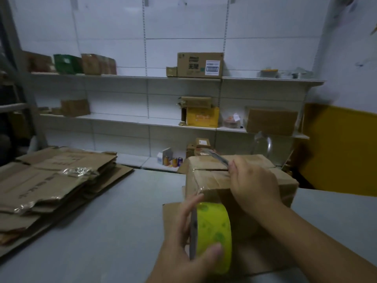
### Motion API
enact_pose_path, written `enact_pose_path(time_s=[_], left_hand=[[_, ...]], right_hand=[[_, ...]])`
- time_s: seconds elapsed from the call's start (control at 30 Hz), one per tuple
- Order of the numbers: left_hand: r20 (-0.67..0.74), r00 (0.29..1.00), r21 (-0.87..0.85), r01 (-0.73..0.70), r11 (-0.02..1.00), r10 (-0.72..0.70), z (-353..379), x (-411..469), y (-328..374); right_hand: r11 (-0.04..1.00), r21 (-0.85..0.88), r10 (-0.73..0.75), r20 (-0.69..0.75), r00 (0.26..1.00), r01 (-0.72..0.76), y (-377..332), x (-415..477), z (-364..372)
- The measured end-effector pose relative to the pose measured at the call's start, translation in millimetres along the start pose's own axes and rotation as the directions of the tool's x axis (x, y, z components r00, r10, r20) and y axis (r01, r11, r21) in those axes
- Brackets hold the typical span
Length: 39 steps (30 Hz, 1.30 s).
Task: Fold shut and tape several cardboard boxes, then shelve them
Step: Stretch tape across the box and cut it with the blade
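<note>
A brown cardboard box (212,176) stands on the grey table (114,211) with its top flaps folded shut and clear tape running over its near edge. My left hand (183,235) grips a yellow-green roll of tape (214,235) just in front of the box. My right hand (253,184) rests on the box top and holds a thin grey blade-like tool (219,158) that points up and to the left over the flap seam. A flat piece of cardboard (171,213) lies under the box.
A pile of flattened cardboard boxes (51,184) lies on the table's left. White wall shelves (142,78) behind hold a labelled carton (200,65), a yellow box (202,117), small cans (173,161) and other packages. A yellow panel (342,148) stands at right.
</note>
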<state>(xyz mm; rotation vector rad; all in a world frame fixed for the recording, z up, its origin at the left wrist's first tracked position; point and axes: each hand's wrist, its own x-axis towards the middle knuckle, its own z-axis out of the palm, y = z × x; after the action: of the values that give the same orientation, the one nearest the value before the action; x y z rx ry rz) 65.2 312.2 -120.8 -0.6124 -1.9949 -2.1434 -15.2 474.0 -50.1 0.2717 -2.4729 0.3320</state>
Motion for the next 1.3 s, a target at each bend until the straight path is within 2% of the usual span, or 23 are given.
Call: enact_pose_path(time_s=[0.1,0.23,0.33,0.43,0.5,0.57,0.63,0.7,0.77,0.83,0.9,0.97,1.07,1.1,1.17,1.27,1.3], left_hand=[[-0.043,0.992,0.216,-0.107,0.970,0.119,10.8,-9.0,-22.8],[-0.121,0.975,0.244,-0.154,0.957,0.188,19.1,-5.3,-29.4],[-0.166,0.972,0.109,-0.152,0.982,0.169,26.0,-9.7,-23.7],[-0.153,0.988,-0.033,-0.039,0.999,0.033,31.7,-19.4,-19.4],[-0.134,0.991,-0.058,0.006,0.998,-0.014,29.6,-22.1,-20.8],[-0.150,0.986,0.085,-0.063,0.994,0.076,26.1,-21.3,-27.7],[-0.159,0.976,0.224,-0.114,0.968,0.152,24.9,-19.9,-27.7],[-0.154,0.977,0.225,-0.108,0.968,0.144,23.2,-19.5,-30.1],[-0.158,0.985,0.148,-0.049,0.988,0.072,20.8,-18.6,-30.3],[-0.161,0.986,0.123,-0.016,0.992,0.036,19.0,-17.6,-31.4],[-0.169,0.985,0.118,0.000,0.993,0.020,18.8,-17.0,-30.4],[-0.174,0.985,0.097,0.008,0.995,0.009,18.0,-16.7,-29.4],[-0.176,0.984,0.074,0.042,0.996,-0.028,19.0,-17.6,-28.2],[-0.175,0.983,0.075,0.061,0.995,-0.047,19.1,-18.3,-27.6],[-0.176,0.981,0.091,0.093,0.991,-0.076,18.5,-19.2,-25.9],[-0.210,0.969,0.071,0.149,0.986,-0.132,14.9,-17.9,-24.9],[-0.214,0.965,0.053,0.164,0.985,-0.150,14.6,-17.1,-24.7]], right_hand=[[1.000,-0.011,0.006,-0.010,1.000,-0.006,-0.3,-1.7,0.0],[1.000,-0.030,0.009,0.006,1.000,-0.009,0.8,-3.5,-1.1],[0.999,-0.025,0.024,0.012,1.000,-0.024,0.2,-3.3,-2.2],[1.000,-0.019,0.023,-0.001,1.000,-0.023,-0.1,-4.8,-2.2],[1.000,-0.008,0.022,0.012,1.000,-0.021,-0.2,-4.6,-2.6],[0.997,0.065,0.038,0.067,0.997,-0.042,0.8,-2.4,-5.5],[0.969,0.234,0.040,0.142,0.989,-0.073,5.0,0.7,-11.8],[0.911,0.409,-0.008,0.143,0.990,-0.052,9.3,-1.0,-24.3],[0.895,0.440,-0.127,0.086,0.988,0.077,11.8,-5.0,-41.4],[0.913,0.353,-0.260,0.114,0.959,0.206,7.4,-11.1,-58.8],[0.924,0.172,-0.372,0.206,0.905,0.341,-0.8,-17.3,-67.8],[0.883,0.002,-0.455,0.248,0.855,0.469,-11.7,-23.2,-67.2],[0.767,-0.198,-0.558,0.265,0.787,0.611,-12.1,-31.3,-53.3],[0.738,-0.238,-0.563,0.301,0.770,0.632,-3.7,-32.2,-48.9],[0.733,-0.314,-0.473,0.402,0.784,0.604,11.9,-34.0,-47.4],[0.738,-0.393,-0.386,0.422,0.820,0.549,46.7,-44.5,-46.6],[0.771,-0.389,-0.380,0.354,0.854,0.505,59.3,-48.1,-44.6]])
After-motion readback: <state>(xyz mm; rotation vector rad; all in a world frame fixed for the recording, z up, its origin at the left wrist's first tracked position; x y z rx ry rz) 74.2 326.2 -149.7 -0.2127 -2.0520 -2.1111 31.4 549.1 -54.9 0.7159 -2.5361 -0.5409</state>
